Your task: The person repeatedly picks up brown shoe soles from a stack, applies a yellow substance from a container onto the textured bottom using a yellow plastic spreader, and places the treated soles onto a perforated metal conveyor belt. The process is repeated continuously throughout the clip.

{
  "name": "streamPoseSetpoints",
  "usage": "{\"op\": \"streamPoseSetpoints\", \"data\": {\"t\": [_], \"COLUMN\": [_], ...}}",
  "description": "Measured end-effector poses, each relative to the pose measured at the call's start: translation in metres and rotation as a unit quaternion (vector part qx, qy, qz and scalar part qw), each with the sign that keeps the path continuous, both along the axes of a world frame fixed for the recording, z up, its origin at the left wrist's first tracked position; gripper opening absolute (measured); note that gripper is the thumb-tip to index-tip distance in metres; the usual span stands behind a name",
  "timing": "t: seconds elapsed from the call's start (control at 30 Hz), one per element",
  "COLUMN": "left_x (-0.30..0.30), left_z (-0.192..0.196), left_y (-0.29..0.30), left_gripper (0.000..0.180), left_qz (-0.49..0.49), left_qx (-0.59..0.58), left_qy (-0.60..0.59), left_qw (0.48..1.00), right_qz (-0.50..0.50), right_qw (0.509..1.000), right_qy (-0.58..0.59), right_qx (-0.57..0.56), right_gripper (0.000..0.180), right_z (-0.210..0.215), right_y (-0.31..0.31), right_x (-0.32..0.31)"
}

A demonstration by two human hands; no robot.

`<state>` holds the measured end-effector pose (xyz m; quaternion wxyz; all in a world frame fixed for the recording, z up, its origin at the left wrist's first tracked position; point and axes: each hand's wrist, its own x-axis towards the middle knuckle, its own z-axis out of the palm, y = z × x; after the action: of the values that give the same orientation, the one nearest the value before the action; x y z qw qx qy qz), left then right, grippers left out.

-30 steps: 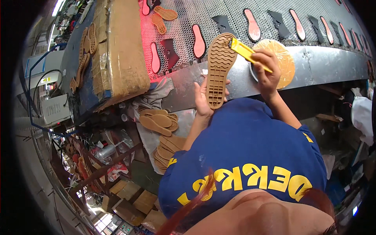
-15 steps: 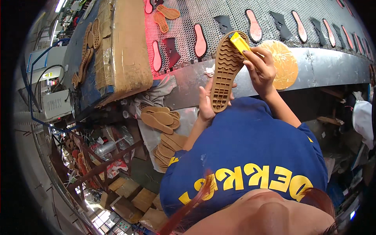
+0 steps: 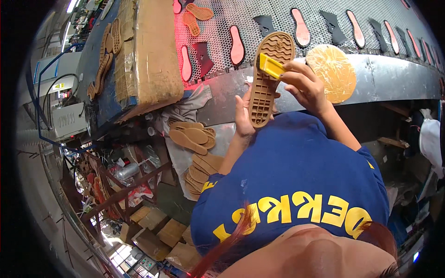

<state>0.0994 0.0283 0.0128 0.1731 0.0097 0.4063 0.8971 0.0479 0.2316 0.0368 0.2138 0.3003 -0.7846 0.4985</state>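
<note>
A brown shoe sole stands nearly upright in front of me, its ridged tread facing up toward my view. My left hand is closed around its lower left edge, with some fingers hidden behind it. My right hand pinches a small yellow brush between thumb and fingers. The brush lies across the middle of the tread, below the wavy grooves; its bristles are hidden. Just right of my right hand, a round tan disc lies on the metal ledge.
Beyond the ledge, a perforated belt carries several pink insoles and black cut pieces. A taped cardboard box stands at left. Stacks of brown soles lie by my left arm. Cardboard boxes sit lower left.
My right hand has drawn the brush from the sole's top end down to the middle of the tread. The sole has shifted slightly upward in my left hand. Pieces on the belt have moved slightly.
</note>
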Motion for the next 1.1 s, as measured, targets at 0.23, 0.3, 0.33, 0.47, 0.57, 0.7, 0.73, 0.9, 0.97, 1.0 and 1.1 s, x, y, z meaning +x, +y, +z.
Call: {"op": "streamPoseSetpoints", "data": {"t": [0.23, 0.3, 0.33, 0.47, 0.57, 0.7, 0.73, 0.9, 0.97, 1.0, 1.1], "left_x": [-0.002, -0.005, -0.007, -0.011, -0.014, -0.016, -0.016, -0.018, -0.019, -0.02, -0.021], "left_z": [0.0, 0.001, 0.004, 0.0, -0.003, -0.001, 0.0, -0.001, -0.001, -0.001, -0.001], "left_y": [-0.005, -0.006, -0.005, -0.002, -0.006, -0.007, -0.007, -0.012, -0.014, -0.015, -0.018], "left_gripper": [0.082, 0.081, 0.08, 0.08, 0.083, 0.087, 0.088, 0.093, 0.095, 0.096, 0.098], "left_qz": [0.03, 0.032, 0.033, 0.095, 0.087, 0.102, 0.109, 0.081, 0.067, 0.06, 0.035], "left_qx": [0.04, 0.095, 0.122, 0.089, 0.021, 0.009, 0.008, 0.06, 0.07, 0.073, 0.081], "left_qy": [-0.051, -0.065, -0.073, -0.117, -0.105, -0.116, -0.119, -0.139, -0.144, -0.144, -0.149], "left_qw": [0.997, 0.993, 0.989, 0.985, 0.99, 0.988, 0.987, 0.985, 0.985, 0.985, 0.985], "right_qz": [0.077, 0.079, 0.079, 0.109, 0.139, 0.189, 0.196, 0.226, 0.233, 0.237, 0.266], "right_qw": [0.997, 0.997, 0.996, 0.994, 0.99, 0.98, 0.979, 0.97, 0.967, 0.965, 0.953], "right_qy": [-0.015, -0.011, -0.01, -0.019, -0.033, -0.059, -0.06, -0.093, -0.105, -0.11, -0.143], "right_qx": [0.008, 0.022, 0.029, 0.01, 0.014, 0.01, 0.008, -0.008, -0.019, -0.024, -0.022], "right_gripper": [0.026, 0.027, 0.027, 0.026, 0.024, 0.023, 0.023, 0.021, 0.02, 0.02, 0.017], "right_z": [-0.006, -0.009, -0.011, -0.019, -0.015, -0.006, -0.004, -0.005, -0.005, -0.005, -0.004], "right_y": [-0.009, -0.013, -0.015, -0.024, -0.024, -0.023, -0.023, -0.021, -0.02, -0.019, -0.016], "right_x": [0.01, 0.016, 0.02, 0.03, 0.034, 0.035, 0.035, 0.035, 0.035, 0.035, 0.033]}}
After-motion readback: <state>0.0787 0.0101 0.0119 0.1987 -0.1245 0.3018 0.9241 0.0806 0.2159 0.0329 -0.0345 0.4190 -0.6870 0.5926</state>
